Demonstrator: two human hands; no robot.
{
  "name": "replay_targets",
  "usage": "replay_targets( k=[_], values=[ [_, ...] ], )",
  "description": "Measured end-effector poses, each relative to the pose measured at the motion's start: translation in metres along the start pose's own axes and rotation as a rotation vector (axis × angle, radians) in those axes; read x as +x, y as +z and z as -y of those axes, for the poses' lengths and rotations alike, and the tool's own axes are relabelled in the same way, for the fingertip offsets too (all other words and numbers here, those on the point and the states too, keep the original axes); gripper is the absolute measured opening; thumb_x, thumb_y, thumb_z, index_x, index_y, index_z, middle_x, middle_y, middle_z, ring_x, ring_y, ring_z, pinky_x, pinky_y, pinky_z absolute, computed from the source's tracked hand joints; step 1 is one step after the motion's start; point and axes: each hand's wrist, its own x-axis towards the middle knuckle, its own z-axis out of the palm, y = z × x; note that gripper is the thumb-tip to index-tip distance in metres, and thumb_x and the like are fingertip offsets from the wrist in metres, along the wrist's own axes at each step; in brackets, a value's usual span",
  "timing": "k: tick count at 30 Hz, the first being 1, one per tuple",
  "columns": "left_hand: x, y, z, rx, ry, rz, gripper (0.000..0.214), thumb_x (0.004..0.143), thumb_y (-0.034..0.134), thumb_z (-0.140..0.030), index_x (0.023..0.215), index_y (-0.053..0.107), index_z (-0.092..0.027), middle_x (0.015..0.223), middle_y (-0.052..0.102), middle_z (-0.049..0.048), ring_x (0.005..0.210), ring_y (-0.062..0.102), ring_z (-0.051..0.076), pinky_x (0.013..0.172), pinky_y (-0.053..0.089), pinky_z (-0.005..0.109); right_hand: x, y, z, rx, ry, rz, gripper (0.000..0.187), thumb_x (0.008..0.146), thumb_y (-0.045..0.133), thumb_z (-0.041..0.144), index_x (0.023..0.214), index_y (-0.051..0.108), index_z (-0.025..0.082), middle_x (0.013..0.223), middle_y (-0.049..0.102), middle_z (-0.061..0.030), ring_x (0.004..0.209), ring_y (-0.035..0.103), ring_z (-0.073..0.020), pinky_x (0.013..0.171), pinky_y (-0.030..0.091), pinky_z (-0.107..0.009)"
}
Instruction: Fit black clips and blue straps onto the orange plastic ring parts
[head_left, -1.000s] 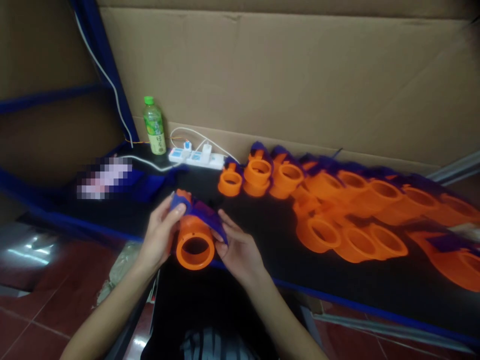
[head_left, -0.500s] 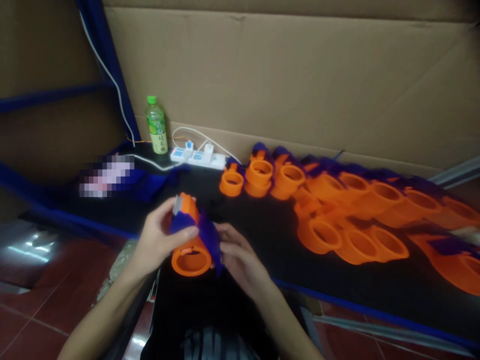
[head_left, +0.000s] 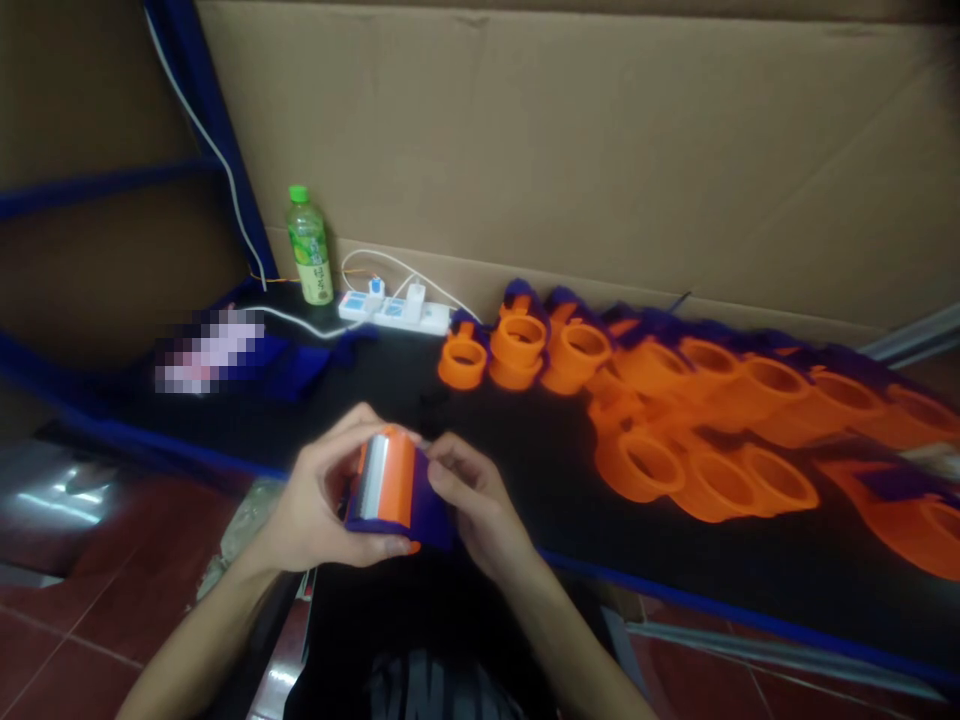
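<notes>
My left hand (head_left: 311, 505) wraps round an orange plastic piece (head_left: 397, 478) with a silvery-grey strip along one side. A dark blue flap (head_left: 433, 512) hangs from the piece on its right. My right hand (head_left: 472, 490) has its thumb and fingers closed at the upper edge of that flap; the fingertips are partly hidden behind it. Both hands are held in front of my body, near the table's front edge. On the table, a similar orange piece with a round opening (head_left: 462, 362) stands beyond my right hand.
Several orange ringed pieces (head_left: 720, 488) with blue flaps crowd the black table (head_left: 525, 470) on the right. Behind stand a green-capped bottle (head_left: 310, 250) and a white power strip (head_left: 396, 313) with cables. Blue material (head_left: 296, 372) lies left. A cardboard wall (head_left: 562, 150) closes the back.
The orange piece has been turned in my left hand: its round opening faced me before, and now its grey-striped side does. My right hand has moved slightly up along the flap.
</notes>
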Motion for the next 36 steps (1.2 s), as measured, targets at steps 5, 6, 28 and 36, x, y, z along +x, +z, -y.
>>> replay_targets(
  k=[5,6,28,36],
  values=[
    [0.002,0.0,0.0,0.019,0.011,0.036,0.069,0.054,0.094,-0.028,0.119,0.072,-0.022,0.119,0.055,0.0121,0.112,0.057,0.031,0.087,0.054,0.038,0.002,-0.005,-0.004,0.01,0.01,0.059,0.032,0.08,0.077,0.042,0.075,0.057,0.018,0.074,0.051,0.0014,0.07,0.044,-0.0118,0.065,0.035,-0.023],
    [0.002,0.001,-0.001,0.01,-0.003,0.042,0.068,0.055,0.094,-0.028,0.119,0.072,-0.022,0.12,0.056,0.0122,0.112,0.057,0.031,0.087,0.055,0.037,0.002,-0.006,-0.004,-0.008,-0.005,0.061,0.032,0.081,0.076,0.042,0.074,0.056,0.018,0.073,0.05,0.0017,0.069,0.043,-0.0115,0.064,0.035,-0.023],
    [0.041,0.057,0.027,-0.274,-0.34,-0.092,0.07,0.083,0.076,-0.034,0.146,0.047,-0.024,0.145,0.055,0.0153,0.132,0.055,0.03,0.103,0.051,0.044,-0.084,-0.123,0.056,-1.237,-0.492,-0.579,0.076,0.088,0.064,0.048,0.155,0.038,0.025,0.145,0.05,-0.0127,0.133,0.05,-0.0315,0.113,0.04,-0.049],
    [0.018,0.007,0.063,0.146,-0.275,-0.265,0.034,0.09,0.066,-0.043,0.115,0.071,-0.02,0.126,0.069,0.0111,0.115,0.066,0.027,0.105,0.049,0.045,-0.161,-0.324,0.139,-1.743,-0.096,-1.184,0.08,0.087,0.055,0.067,0.14,0.06,0.008,0.116,0.067,-0.024,0.101,0.064,-0.031,0.076,0.049,-0.042]
  ],
)
